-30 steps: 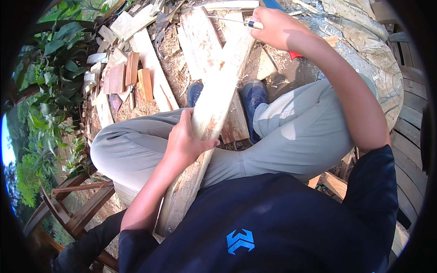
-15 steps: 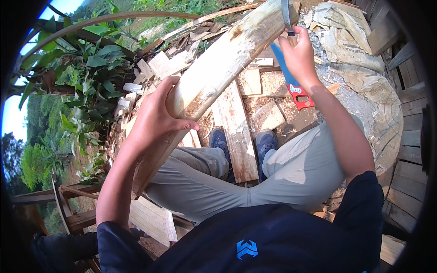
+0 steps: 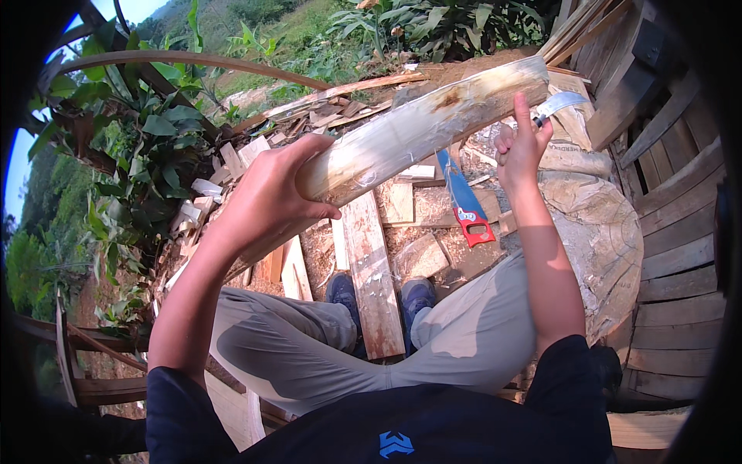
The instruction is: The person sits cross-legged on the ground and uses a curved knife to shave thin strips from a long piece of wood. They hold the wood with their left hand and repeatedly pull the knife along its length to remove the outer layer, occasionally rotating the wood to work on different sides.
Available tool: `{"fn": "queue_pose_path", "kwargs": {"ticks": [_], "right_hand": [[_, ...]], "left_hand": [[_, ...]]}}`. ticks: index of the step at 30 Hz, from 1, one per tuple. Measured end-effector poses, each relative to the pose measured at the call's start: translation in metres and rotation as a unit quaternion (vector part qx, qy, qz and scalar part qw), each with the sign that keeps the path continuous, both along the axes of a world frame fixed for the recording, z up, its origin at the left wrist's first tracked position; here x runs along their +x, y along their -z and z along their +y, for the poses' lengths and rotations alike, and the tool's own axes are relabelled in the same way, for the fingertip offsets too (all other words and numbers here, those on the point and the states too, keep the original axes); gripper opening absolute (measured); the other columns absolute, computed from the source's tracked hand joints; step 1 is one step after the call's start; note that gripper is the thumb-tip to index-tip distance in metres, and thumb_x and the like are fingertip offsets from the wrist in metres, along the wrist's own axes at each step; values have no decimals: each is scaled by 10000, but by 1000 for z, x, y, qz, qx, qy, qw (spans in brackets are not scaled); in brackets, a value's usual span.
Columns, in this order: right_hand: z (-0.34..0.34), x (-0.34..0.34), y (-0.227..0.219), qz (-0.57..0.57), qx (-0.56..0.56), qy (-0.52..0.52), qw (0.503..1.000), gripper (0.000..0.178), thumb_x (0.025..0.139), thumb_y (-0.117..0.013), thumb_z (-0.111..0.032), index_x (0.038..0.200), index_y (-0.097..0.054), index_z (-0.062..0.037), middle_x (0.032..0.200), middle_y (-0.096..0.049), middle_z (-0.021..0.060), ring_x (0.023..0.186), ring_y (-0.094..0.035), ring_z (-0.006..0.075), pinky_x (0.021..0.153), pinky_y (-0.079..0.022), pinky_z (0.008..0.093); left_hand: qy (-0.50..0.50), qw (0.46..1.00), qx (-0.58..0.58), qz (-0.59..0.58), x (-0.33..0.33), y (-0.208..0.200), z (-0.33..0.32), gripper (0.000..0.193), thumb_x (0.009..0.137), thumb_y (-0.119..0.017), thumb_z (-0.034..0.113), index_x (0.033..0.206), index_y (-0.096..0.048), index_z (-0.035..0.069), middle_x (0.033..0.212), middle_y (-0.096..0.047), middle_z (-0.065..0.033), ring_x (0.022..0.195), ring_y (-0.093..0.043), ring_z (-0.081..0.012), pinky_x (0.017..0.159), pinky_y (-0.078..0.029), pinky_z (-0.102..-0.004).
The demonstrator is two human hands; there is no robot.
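Note:
A long, pale piece of wood (image 3: 429,120) with a brown stain slants up from my lap toward the far right. My left hand (image 3: 270,189) grips its near part, the thumb across one edge and the fingers over the other. Beside the far end is my right hand (image 3: 522,155), closed around the handle of a curved knife (image 3: 563,102). The blade points right, away from the wood, and the handle is mostly hidden in my fist. My right index finger or thumb sticks up along the wood's edge, perhaps touching it.
A handsaw (image 3: 465,189) with blue blade and red handle lies among shavings beyond my feet. Between my shoes rests a flat board (image 3: 372,271). Offcuts (image 3: 224,166) are piled at left; a crumpled sack (image 3: 587,224) and a slatted wooden wall (image 3: 676,294) are at right.
The knife has swung from upright against the wood's far end to pointing right, off it. The wood's far end has dropped and shifted right in view; the head view has also shifted.

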State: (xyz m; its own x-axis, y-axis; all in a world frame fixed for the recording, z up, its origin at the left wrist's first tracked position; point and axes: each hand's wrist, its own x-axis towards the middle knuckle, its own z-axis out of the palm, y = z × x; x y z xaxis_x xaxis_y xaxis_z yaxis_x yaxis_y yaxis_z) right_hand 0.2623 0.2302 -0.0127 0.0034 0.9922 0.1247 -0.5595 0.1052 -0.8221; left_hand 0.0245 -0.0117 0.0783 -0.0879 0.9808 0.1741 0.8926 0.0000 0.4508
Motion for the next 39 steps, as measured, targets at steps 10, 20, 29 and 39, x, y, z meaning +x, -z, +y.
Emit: {"fn": "queue_pose_path", "kwargs": {"ticks": [10, 20, 29, 39], "right_hand": [[68, 41, 20, -4, -46, 4, 999, 460, 837, -861, -246, 1097, -520, -79, 783, -537, -14, 480, -419, 42, 399, -329, 202], [69, 10, 57, -91, -111, -34, 989, 326, 852, -852, -252, 909, -590, -67, 650, -470, -50, 469, -403, 39, 414, -347, 188], [40, -7, 85, -383, -76, -96, 915, 388, 907, -769, -324, 1002, -591, 8, 652, -550, -6, 496, -449, 45, 413, -374, 227], [-74, -51, 114, -688, 82, -467, 550, 678, 981, -507, -599, 957, -664, 60, 884, -657, 197, 880, -644, 307, 818, -486, 404]], "left_hand": [[26, 979, -65, -190, 50, 64, 53, 989, 625, -935, 432, 1365, -506, -65, 1192, -662, -243, 1129, -650, -321, 997, -483, -397], [-36, 984, -78, -158, 61, 116, 22, 950, 578, -915, 388, 1282, -461, -59, 995, -679, -309, 955, -695, -412, 834, -539, -454], [-103, 952, -197, -210, 40, 135, -35, 1056, 600, -872, 497, 1313, -437, -147, 1106, -644, -317, 1061, -658, -359, 938, -500, -409], [-259, 879, -265, -300, 52, 231, -113, 968, 616, -936, 453, 1220, -489, -158, 1094, -675, -309, 1030, -690, -351, 937, -522, -385]]}}
